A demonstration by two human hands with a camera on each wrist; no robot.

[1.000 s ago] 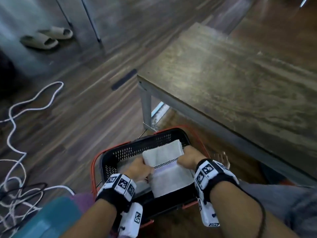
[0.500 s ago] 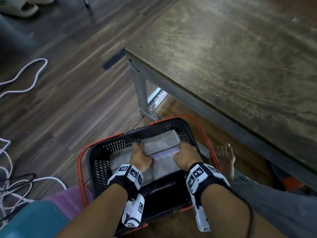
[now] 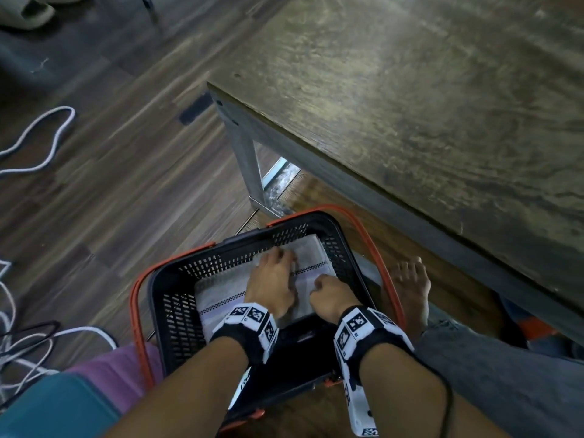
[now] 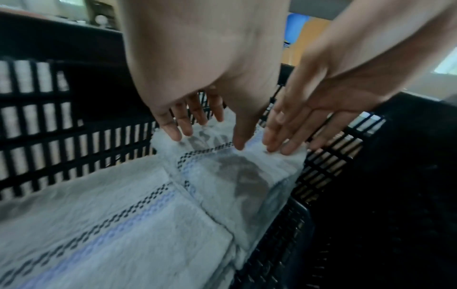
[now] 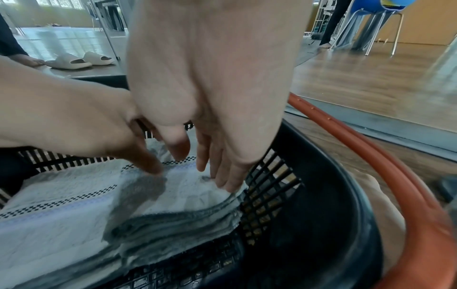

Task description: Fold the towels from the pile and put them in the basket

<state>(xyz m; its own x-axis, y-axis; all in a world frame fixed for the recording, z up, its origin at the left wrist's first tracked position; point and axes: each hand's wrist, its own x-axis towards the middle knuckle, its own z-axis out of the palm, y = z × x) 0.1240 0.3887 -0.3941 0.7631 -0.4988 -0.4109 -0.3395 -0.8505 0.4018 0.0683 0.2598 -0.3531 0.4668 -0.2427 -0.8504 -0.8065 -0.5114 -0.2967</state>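
A black slotted basket [image 3: 177, 311] stands on the floor by my knees. Inside it lie folded white towels with a checked black and lilac stripe. The top towel [image 3: 311, 251] sits at the right on a wider lower towel [image 3: 218, 292]. My left hand [image 3: 275, 276] lies on the top towel with straight fingers. In the left wrist view the left hand [image 4: 197, 117] touches the towel [image 4: 237, 176] with its fingertips. My right hand [image 3: 330, 295] presses the towel's right edge next to the basket wall. Its fingers [image 5: 222, 172] are straight against the towel [image 5: 188, 191].
A dark wooden table [image 3: 410, 105] with a grey metal leg [image 3: 249, 165] stands just beyond the basket. The orange handles [image 3: 373, 241] hang down outside the rim. A bare foot [image 3: 410, 286] rests to the right. White cables [image 3: 38, 140] lie on the floor at the left.
The folded towel went down from above the rim into the basket. Both hands let go of its sides and now lie on top; the left hand slid forward over it.
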